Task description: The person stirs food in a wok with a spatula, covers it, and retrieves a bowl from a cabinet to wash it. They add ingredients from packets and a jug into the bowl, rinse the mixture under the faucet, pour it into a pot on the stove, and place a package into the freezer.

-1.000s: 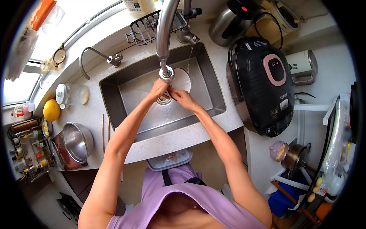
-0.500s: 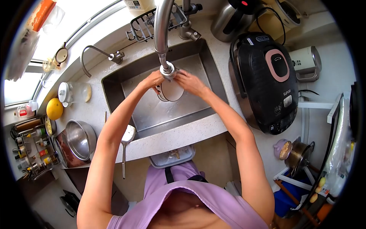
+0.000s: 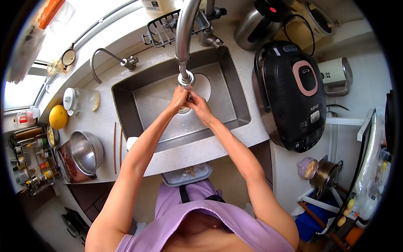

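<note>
My left hand [image 3: 180,96] and my right hand [image 3: 200,106] meet beneath the faucet head [image 3: 186,78]. Both have their fingers curled in and pressed together, and I cannot tell what is between them. Just beyond my right hand, a round white dish [image 3: 203,86] shows in the stainless steel sink [image 3: 142,98], partly hidden by the faucet head. Below my hands, part of the drain [image 3: 183,110] is visible. The white head of a spatula [image 3: 131,143] at the sink's front left edge is mostly covered by my left arm.
A black rice cooker [image 3: 289,96] stands right of the sink, with a steel kettle [image 3: 253,26] behind it. On the left are two chopsticks [image 3: 115,147], a steel bowl [image 3: 86,152] and a yellow fruit [image 3: 58,117]. A plastic tub [image 3: 187,174] sits below the counter edge.
Earlier my hands were apart, holding the white dish under the faucet. Now they have come together, and the dish shows farther right in the sink. My left arm has shifted over the spatula.
</note>
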`<state>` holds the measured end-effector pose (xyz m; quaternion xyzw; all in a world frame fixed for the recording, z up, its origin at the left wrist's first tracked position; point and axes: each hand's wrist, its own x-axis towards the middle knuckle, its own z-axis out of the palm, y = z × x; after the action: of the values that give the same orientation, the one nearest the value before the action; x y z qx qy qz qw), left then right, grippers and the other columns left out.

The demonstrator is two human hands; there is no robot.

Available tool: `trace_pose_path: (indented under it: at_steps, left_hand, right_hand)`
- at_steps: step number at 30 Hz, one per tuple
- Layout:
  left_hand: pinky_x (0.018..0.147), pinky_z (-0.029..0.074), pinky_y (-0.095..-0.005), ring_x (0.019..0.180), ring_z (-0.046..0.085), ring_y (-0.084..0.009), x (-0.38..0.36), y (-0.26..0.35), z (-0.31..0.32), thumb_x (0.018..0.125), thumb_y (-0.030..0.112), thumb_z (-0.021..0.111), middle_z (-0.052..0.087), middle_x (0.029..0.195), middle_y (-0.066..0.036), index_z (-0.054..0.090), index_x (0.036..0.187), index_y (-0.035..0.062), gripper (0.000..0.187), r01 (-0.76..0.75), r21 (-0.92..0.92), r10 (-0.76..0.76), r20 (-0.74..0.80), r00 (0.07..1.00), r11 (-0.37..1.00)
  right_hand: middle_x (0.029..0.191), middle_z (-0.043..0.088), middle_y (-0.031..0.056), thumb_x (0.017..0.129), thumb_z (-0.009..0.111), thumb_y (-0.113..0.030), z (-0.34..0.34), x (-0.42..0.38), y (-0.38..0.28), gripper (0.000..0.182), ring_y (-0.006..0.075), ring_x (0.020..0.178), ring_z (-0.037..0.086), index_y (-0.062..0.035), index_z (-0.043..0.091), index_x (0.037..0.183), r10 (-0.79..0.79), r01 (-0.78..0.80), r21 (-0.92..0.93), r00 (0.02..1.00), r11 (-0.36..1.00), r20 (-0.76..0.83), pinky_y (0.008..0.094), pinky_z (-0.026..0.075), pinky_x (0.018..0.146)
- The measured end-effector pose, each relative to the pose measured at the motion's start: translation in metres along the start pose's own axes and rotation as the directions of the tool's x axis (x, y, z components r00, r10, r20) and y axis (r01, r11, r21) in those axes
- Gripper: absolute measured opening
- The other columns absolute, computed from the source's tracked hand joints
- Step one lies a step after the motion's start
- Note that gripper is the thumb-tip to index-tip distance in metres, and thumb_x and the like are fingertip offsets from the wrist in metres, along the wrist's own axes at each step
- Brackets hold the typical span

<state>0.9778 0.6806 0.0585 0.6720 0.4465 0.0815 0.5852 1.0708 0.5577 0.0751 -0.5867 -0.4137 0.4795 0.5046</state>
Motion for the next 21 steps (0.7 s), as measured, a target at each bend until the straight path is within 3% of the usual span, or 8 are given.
trace_pose_path:
  at_steps: [1, 2, 3, 5, 8, 13, 17, 21]
  left_hand:
    - [0.066, 0.054, -0.0309, 0.109, 0.053, -0.0237, -0.003, 0.004, -0.007, 0.092, 0.042, 0.048, 0.051, 0.121, -0.015, 0.039, 0.135, 0.0105, 0.054, 0.002, 0.003, -0.002, -0.004, 1.000, 1.000]
    - [0.063, 0.056, -0.0373, 0.106, 0.055, -0.0292, -0.005, 0.009, -0.012, 0.091, 0.037, 0.048, 0.052, 0.117, -0.018, 0.041, 0.132, 0.0073, 0.051, 0.048, -0.103, -0.049, -0.005, 0.999, 0.994]
    - [0.059, 0.059, -0.0436, 0.103, 0.058, -0.0348, -0.007, 0.015, -0.017, 0.089, 0.033, 0.048, 0.054, 0.112, -0.021, 0.043, 0.128, 0.0040, 0.049, 0.089, -0.210, -0.092, -0.001, 0.996, 0.974]
    - [0.086, 0.048, -0.0457, 0.106, 0.052, -0.0423, -0.007, 0.005, -0.019, 0.090, 0.030, 0.048, 0.046, 0.123, -0.025, 0.038, 0.133, 0.0050, 0.050, 0.015, 0.092, -0.012, -0.029, 1.000, 0.996]
    - [0.092, 0.043, -0.0473, 0.110, 0.047, -0.0445, -0.034, 0.019, -0.025, 0.087, 0.021, 0.054, 0.046, 0.120, -0.024, 0.039, 0.132, 0.0036, 0.050, -0.078, 0.365, 0.152, -0.178, 0.972, 0.928]
    - [0.079, 0.050, -0.0481, 0.103, 0.048, -0.0382, -0.066, 0.036, -0.047, 0.077, 0.001, 0.057, 0.046, 0.114, -0.018, 0.045, 0.131, 0.0174, 0.058, -0.258, 0.708, 0.426, -0.067, 0.902, 0.657]
    - [0.069, 0.058, -0.0369, 0.113, 0.047, -0.0350, -0.077, 0.022, -0.066, 0.075, -0.005, 0.056, 0.045, 0.121, -0.017, 0.045, 0.131, 0.0293, 0.066, -0.406, 0.890, 0.518, 0.251, 0.818, 0.209]
    - [0.068, 0.059, -0.0341, 0.115, 0.047, -0.0343, -0.086, 0.006, -0.074, 0.077, 0.001, 0.057, 0.045, 0.122, -0.016, 0.047, 0.129, 0.0308, 0.060, -0.305, 0.924, 0.573, 0.125, 0.810, 0.230]
  right_hand:
    - [0.113, 0.063, 0.0148, 0.078, 0.057, 0.004, 0.000, 0.000, 0.000, 0.045, 0.0273, 0.105, 0.060, -0.0001, 0.054, 0.123, -0.020, 0.021, 0.051, 1.000, 0.998, -0.021, 0.0334, 0.047, 0.090]
    - [0.106, 0.064, 0.0148, 0.078, 0.058, 0.003, -0.018, -0.002, 0.025, 0.044, 0.0311, 0.099, 0.061, -0.0028, 0.056, 0.122, -0.285, 0.305, -0.412, 0.952, 0.859, 0.109, 0.0352, 0.049, 0.085]
    - [0.106, 0.064, 0.0148, 0.078, 0.058, 0.003, -0.035, -0.004, 0.027, 0.044, 0.0311, 0.099, 0.061, -0.0028, 0.056, 0.122, -0.288, 0.308, -0.413, 0.951, 0.857, 0.112, 0.0352, 0.049, 0.085]
    - [0.098, 0.063, 0.0158, 0.080, 0.053, 0.004, -0.069, -0.001, 0.022, 0.045, 0.0335, 0.090, 0.061, -0.0055, 0.055, 0.123, -0.403, 0.424, -0.741, 0.887, 0.521, 0.224, 0.0377, 0.050, 0.079]
    - [0.098, 0.062, 0.0196, 0.083, 0.051, 0.004, -0.102, 0.014, 0.026, 0.049, 0.0359, 0.090, 0.061, -0.0042, 0.047, 0.131, -0.232, 0.072, -0.839, 0.971, 0.539, -0.065, 0.0409, 0.050, 0.076]
    - [0.097, 0.058, 0.0319, 0.092, 0.039, -0.004, -0.091, 0.079, -0.064, 0.052, 0.0430, 0.085, 0.059, 0.0055, 0.023, 0.141, -0.405, 0.015, -0.678, 0.812, 0.735, -0.421, 0.0435, 0.049, 0.075]
    - [0.099, 0.056, 0.0339, 0.091, 0.040, -0.003, -0.079, 0.122, -0.094, 0.052, 0.0431, 0.090, 0.058, 0.0110, 0.024, 0.138, -0.257, -0.100, -0.580, 0.827, 0.808, -0.500, 0.0430, 0.048, 0.076]
    - [0.108, 0.055, 0.0296, 0.091, 0.045, -0.006, -0.095, 0.110, -0.043, 0.049, 0.0401, 0.095, 0.058, 0.0126, 0.030, 0.134, -0.510, 0.024, -0.711, 0.714, 0.703, -0.480, 0.0414, 0.047, 0.083]
